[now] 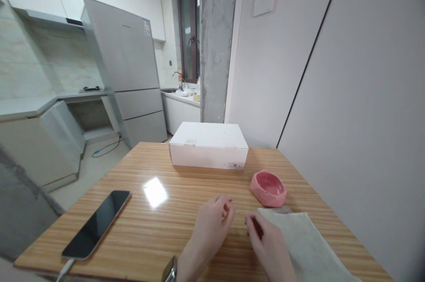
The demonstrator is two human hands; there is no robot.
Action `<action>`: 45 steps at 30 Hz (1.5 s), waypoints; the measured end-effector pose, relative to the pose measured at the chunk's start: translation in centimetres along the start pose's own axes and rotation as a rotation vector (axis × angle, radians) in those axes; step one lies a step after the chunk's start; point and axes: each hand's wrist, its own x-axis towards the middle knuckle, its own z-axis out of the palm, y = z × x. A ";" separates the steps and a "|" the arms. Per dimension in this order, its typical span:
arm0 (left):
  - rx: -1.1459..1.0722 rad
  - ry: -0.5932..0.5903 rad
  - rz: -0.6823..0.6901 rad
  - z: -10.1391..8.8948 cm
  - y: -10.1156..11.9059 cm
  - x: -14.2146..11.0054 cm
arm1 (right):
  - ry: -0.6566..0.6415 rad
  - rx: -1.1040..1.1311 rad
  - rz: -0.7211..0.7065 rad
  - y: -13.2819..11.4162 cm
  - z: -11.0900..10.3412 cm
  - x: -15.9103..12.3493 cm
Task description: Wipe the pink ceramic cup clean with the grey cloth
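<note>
My left hand (214, 220) is over the wooden table, its fingers curled in toward the thumb. A watch (170, 268) sits on that wrist. To its right is my right hand (267, 242), with thumb and fingers bent toward each other and a narrow gap between the two hands. What either hand holds, if anything, is hidden or too small to make out. A pale folded cloth (308, 246) lies beside and partly behind my right hand. Just beyond it stands a pink ashtray (268, 189), touching or close to a greyish piece at the cloth's far edge.
A white box (209, 145) stands at the far end of the table (149, 229). On the left lies a black phone (98, 224) with a white cable (65, 268) plugged in. A light wall (348, 96) runs along the right. A fridge (122, 52) is behind, left.
</note>
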 end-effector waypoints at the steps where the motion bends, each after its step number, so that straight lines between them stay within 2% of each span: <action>1: 0.095 0.024 -0.040 -0.5 -1.0 -1.0 | 0.000 -0.050 -0.029 -0.4 1.4 -0.2; 3: 0.268 0.048 -0.103 -1.0 -2.9 -2.7 | -0.010 -0.130 -0.096 -1.1 3.8 -0.7; 5: 0.402 0.024 -0.121 -0.9 -4.3 -4.2 | -0.004 -0.218 -0.158 -1.6 5.7 -1.2; 9: 0.577 -0.027 -0.074 -0.1 -5.6 -5.9 | 0.085 -0.364 -0.276 -2.1 7.5 -2.0; 14: 0.644 -0.037 -0.052 0.3 -5.6 -5.8 | 0.044 -0.345 -0.265 -1.9 7.4 -2.2; 21: 0.639 -0.065 -0.037 0.2 -5.7 -5.8 | 0.068 -0.270 -0.273 -1.8 7.3 -2.3; 30: 0.622 -0.061 -0.043 0.1 -5.5 -5.8 | 0.034 -0.274 -0.268 -1.8 7.2 -2.4; 39: 0.635 -0.033 -0.024 0.1 -5.6 -5.9 | 0.001 -0.297 -0.260 -1.6 7.5 -2.6; 45: 0.633 0.035 -0.016 0.4 -5.9 -6.1 | 0.045 -0.284 -0.269 -1.7 7.3 -2.6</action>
